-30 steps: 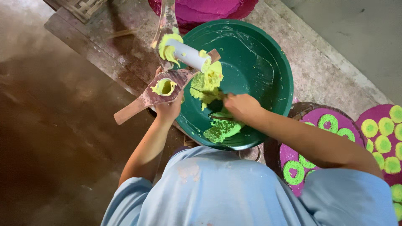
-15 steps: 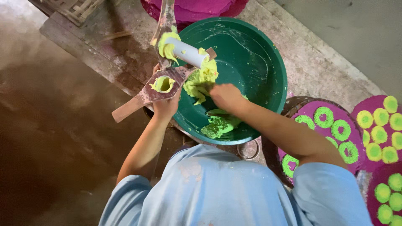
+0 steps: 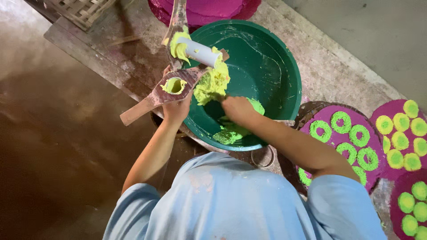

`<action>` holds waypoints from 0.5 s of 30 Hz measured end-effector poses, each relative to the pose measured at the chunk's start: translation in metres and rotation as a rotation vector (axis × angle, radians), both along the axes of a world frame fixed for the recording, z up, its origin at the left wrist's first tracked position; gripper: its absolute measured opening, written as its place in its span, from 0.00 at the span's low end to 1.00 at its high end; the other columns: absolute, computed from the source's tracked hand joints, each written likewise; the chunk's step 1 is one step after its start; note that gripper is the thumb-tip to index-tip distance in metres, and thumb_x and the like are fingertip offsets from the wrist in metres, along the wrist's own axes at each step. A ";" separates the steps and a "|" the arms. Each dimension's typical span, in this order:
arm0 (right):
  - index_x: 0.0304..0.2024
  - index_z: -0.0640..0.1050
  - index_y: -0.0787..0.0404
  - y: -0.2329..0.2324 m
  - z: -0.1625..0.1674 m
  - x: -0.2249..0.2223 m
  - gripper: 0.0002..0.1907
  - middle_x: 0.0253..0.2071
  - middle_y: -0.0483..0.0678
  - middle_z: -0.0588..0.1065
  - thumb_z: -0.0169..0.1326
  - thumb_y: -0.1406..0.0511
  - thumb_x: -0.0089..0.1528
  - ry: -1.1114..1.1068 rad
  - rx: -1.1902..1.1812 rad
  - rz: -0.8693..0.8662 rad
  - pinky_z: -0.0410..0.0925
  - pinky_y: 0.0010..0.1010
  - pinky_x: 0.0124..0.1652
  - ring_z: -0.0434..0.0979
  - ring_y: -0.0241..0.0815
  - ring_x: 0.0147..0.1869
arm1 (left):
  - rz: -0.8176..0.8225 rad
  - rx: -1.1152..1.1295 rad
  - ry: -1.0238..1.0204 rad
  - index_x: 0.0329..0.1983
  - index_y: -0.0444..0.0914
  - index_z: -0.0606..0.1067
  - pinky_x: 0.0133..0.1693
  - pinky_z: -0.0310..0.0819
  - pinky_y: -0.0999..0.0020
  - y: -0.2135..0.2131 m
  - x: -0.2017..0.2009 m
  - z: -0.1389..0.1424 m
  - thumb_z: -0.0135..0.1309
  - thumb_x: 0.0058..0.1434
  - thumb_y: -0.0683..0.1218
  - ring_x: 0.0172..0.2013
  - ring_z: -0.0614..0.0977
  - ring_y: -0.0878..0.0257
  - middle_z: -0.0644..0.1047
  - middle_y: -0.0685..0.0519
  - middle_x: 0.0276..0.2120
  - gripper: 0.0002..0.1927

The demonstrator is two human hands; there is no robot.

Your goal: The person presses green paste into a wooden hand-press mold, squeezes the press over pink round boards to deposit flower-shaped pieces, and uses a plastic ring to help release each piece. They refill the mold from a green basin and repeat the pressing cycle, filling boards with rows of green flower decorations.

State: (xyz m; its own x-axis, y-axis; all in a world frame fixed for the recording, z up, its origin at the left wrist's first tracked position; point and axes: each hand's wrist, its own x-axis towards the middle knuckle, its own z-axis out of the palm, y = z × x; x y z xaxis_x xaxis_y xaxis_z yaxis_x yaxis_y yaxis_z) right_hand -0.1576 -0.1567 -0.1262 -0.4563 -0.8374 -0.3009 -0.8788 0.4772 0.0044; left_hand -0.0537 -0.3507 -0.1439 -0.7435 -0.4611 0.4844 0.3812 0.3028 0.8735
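Since the earlier frame, the right hand (image 3: 238,109) has dipped lower into the green basin (image 3: 275,66), its forearm reaching in from the right, knuckles up. Opposite it, the left arm stretches forward, bent slightly at the elbow. Beneath the basin lies a worn wooden board (image 3: 89,42) on a brown, wet-looking floor, with purple trays (image 3: 331,118) of green dough rings to the right. Fingers of the right hand curl closed on the yellow-green dough (image 3: 213,84). Meanwhile the left hand (image 3: 176,106) grips the wooden press (image 3: 158,95) at the basin's rim.
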 end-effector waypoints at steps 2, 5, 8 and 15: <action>0.48 0.79 0.55 0.003 0.010 0.001 0.12 0.39 0.56 0.80 0.53 0.66 0.62 -0.089 0.014 -0.033 0.75 0.47 0.39 0.83 0.57 0.41 | -0.058 0.085 -0.051 0.65 0.36 0.62 0.57 0.69 0.68 -0.002 -0.002 0.002 0.55 0.68 0.38 0.55 0.77 0.64 0.75 0.53 0.54 0.25; 0.61 0.76 0.51 0.005 0.032 -0.005 0.30 0.35 0.61 0.78 0.53 0.70 0.55 -0.183 -0.039 -0.121 0.73 0.51 0.33 0.81 0.62 0.35 | -0.027 -0.020 -0.045 0.64 0.36 0.66 0.60 0.68 0.66 0.000 -0.003 0.003 0.56 0.69 0.37 0.55 0.77 0.63 0.76 0.53 0.53 0.21; 0.53 0.78 0.60 -0.006 0.038 -0.009 0.22 0.35 0.61 0.79 0.51 0.72 0.56 -0.043 -0.199 -0.118 0.74 0.51 0.33 0.82 0.62 0.35 | -0.013 0.047 -0.030 0.62 0.36 0.69 0.59 0.69 0.65 0.003 -0.001 0.005 0.55 0.69 0.38 0.55 0.78 0.63 0.77 0.53 0.53 0.18; 0.34 0.81 0.62 -0.009 -0.010 0.018 0.06 0.36 0.60 0.79 0.53 0.68 0.59 -0.018 -0.100 -0.016 0.75 0.46 0.37 0.82 0.58 0.38 | 0.101 -0.143 0.017 0.56 0.34 0.75 0.69 0.57 0.56 0.001 -0.004 0.007 0.55 0.67 0.39 0.62 0.74 0.54 0.77 0.49 0.55 0.15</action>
State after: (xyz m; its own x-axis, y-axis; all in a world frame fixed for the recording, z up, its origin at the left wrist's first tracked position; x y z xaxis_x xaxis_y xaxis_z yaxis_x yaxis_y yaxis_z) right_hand -0.1394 -0.1655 -0.1366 -0.4654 -0.8562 -0.2244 -0.8704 0.4887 -0.0594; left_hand -0.0574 -0.3495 -0.1365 -0.6882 -0.4583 0.5624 0.3571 0.4608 0.8125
